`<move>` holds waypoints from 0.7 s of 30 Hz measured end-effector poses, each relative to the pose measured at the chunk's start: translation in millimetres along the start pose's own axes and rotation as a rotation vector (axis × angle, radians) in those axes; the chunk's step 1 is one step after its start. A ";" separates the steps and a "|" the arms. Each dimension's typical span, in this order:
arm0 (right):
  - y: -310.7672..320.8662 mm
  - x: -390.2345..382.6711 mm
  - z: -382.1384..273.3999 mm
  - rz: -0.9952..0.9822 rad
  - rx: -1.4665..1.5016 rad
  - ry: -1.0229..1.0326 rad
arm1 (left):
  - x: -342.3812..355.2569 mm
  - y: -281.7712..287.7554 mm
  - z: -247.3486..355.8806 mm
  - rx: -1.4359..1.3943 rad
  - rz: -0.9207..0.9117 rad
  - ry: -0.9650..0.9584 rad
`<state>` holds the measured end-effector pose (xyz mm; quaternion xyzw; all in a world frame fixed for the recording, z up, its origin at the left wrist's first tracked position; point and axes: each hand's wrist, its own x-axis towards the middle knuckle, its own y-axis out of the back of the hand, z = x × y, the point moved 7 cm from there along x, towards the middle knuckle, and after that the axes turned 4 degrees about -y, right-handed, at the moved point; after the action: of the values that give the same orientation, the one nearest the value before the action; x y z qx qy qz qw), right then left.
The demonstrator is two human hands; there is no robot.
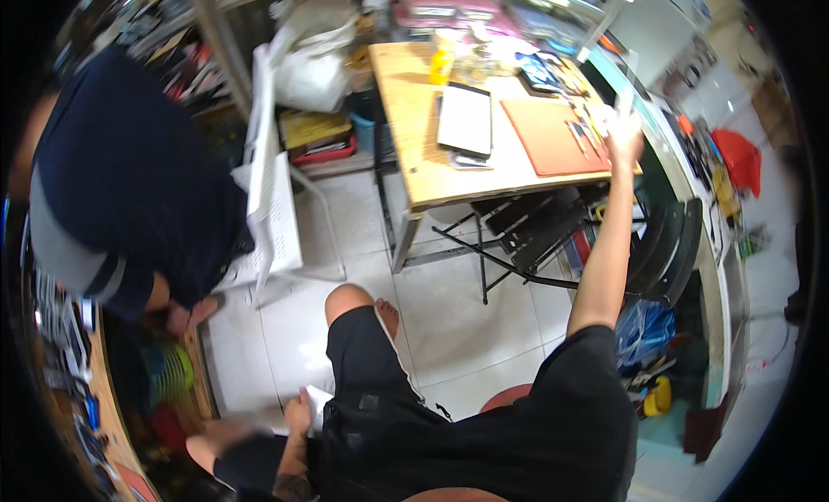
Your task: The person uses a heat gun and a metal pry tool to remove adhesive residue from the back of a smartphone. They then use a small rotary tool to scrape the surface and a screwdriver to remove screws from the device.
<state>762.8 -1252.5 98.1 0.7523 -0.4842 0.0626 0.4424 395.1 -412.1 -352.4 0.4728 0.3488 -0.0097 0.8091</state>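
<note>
My left hand is low beside my left thigh, its fingers closed on a flat white thing that looks like paper. Stretched out over the right end of the wooden table, my right hand is closed around a slender white thing, too blurred to name more exactly. Close to that hand, several small tools lie by an orange-brown mat. A tablet-like device with a pale face and dark rim rests left of the mat.
A person in dark clothes sits at the left on a white chair. A black folding chair stands under the table edge. A yellow bottle is at the table's back. Tools line the right-hand ledge. White sacks sit behind.
</note>
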 end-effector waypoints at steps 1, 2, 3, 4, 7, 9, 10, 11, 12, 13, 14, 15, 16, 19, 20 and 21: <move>19.3 -36.2 -24.1 -0.067 0.331 0.014 | -6.1 0.2 -5.3 -0.039 0.001 -0.005; 29.8 -76.8 -41.6 -0.081 0.563 -0.127 | -9.2 1.7 -9.2 -0.078 -0.012 -0.016; 38.4 -126.0 -75.8 -0.227 0.904 -0.082 | -14.7 2.1 -12.8 -0.106 -0.027 -0.048; 43.9 -172.9 -110.9 -0.284 1.048 -0.086 | -18.7 4.5 -16.6 -0.142 -0.019 -0.078; 56.8 -328.9 -231.9 -0.673 1.255 0.051 | -28.6 4.9 -34.9 -0.169 -0.021 -0.093; 58.4 -431.9 -311.7 -1.000 1.391 0.083 | -32.0 3.9 -45.6 -0.163 -0.018 -0.121; 56.0 -480.1 -345.8 -1.142 1.373 0.045 | -34.3 1.1 -50.3 -0.154 -0.038 -0.126; 59.2 -525.6 -380.4 -1.277 1.369 0.071 | -36.3 1.5 -55.4 -0.189 -0.022 -0.141; 62.0 -569.5 -409.6 -1.454 1.417 -0.014 | -39.2 -0.1 -59.8 -0.221 -0.018 -0.144; 65.1 -607.2 -439.4 -1.579 1.439 0.004 | -42.9 -6.4 -62.1 -0.242 -0.075 -0.155; 67.8 -638.2 -465.1 -1.581 1.323 0.126 | -47.3 -8.6 -63.6 -0.256 -0.083 -0.185; 70.8 -666.7 -489.8 -1.630 1.313 0.168 | -50.1 -11.5 -64.1 -0.286 -0.103 -0.193; 74.7 -696.8 -511.8 -1.678 1.294 0.203 | -54.7 -14.1 -68.2 -0.272 -0.124 -0.184; 80.8 -777.3 -572.9 -1.882 1.289 0.231 | -54.6 -16.5 -76.6 -0.398 -0.237 -0.214; 86.3 -800.0 -591.7 -1.984 1.340 0.229 | -51.8 -11.1 -84.7 -0.431 -0.248 -0.203; 87.4 -821.9 -606.8 -2.000 1.271 0.252 | -48.3 -2.7 -94.4 -0.466 -0.270 -0.209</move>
<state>467.1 -270.7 85.9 0.8691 0.4816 -0.0077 -0.1126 305.1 -355.9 -356.0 0.2198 0.3161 -0.0858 0.9189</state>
